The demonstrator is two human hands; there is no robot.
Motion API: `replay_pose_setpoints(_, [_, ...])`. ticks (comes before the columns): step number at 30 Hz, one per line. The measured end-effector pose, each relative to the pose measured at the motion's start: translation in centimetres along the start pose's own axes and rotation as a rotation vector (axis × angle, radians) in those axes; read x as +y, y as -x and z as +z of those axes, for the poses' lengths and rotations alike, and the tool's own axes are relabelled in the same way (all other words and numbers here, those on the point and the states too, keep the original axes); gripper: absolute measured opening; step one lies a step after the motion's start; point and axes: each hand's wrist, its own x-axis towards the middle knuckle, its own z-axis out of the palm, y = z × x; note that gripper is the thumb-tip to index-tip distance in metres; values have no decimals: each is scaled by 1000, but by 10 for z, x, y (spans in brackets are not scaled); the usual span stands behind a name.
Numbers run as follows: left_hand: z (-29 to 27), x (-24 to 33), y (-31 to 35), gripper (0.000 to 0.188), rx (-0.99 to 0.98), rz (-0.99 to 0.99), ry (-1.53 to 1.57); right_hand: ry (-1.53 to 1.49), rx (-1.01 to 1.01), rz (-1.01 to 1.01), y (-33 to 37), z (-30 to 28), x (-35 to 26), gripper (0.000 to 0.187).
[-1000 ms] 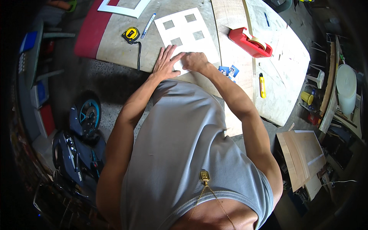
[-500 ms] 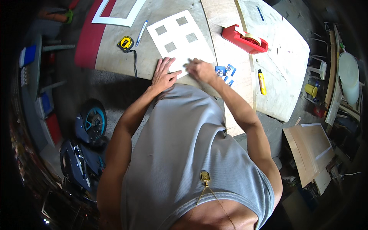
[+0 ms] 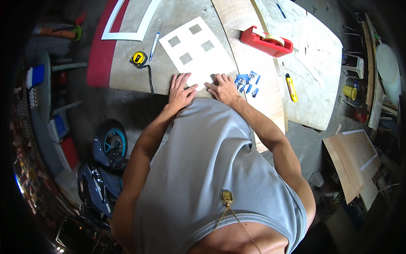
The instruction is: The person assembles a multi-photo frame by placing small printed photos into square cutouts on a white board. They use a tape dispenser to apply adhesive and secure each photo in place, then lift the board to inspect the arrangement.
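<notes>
A white board (image 3: 206, 62) with several square cut-outs lies on the worktable in front of me, its near edge close to my body. My left hand (image 3: 181, 90) rests on its near left corner, fingers spread. On the near right part of the board my right hand (image 3: 224, 88) lies with its fingers spread and pointing forward. Neither hand holds anything that I can see. Just right of my right hand are several small blue photos (image 3: 253, 77), some overlapping. A blue-and-white pen (image 3: 154, 46) and a yellow-black tape measure (image 3: 138, 59) lie left of the board.
A red tape dispenser (image 3: 267, 41) stands beyond the photos, with a yellow utility knife (image 3: 291, 87) nearer to its right. A white frame (image 3: 111, 35) lies at the far left of the table (image 3: 127, 77). A motorcycle (image 3: 97, 186) stands on the floor at left.
My right hand was curled and blurred above the board; now it lies flat on it with fingers spread. The left hand stays at the left corner. The whole view has shifted slightly.
</notes>
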Motion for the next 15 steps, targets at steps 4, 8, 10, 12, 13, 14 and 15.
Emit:
replay_pose_setpoints(4, [-1,-2,2,33,-40,98,-55,-51,-18,2,3,-14,9,29])
replay_pose_setpoints(8, [-3,2,1,37,113,-12,29,-348,62,188,6,-24,33,28])
replay_pose_setpoints(10, [4,2,0,40,124,-315,108,-424,141,404,1,-25,50,29])
replay_pose_setpoints(12, [14,-2,-4,52,258,-542,214,-444,224,546,-7,-26,68,33])
replay_pose_setpoints(13, [17,-6,-8,57,227,-698,222,-445,239,529,-15,-24,74,35])
replay_pose_setpoints(14, [17,-9,-15,62,193,-851,231,-446,256,515,-24,-23,78,37])
replay_pose_setpoints(15, [17,-12,-22,68,161,-1004,239,-445,274,499,-34,-23,83,39])
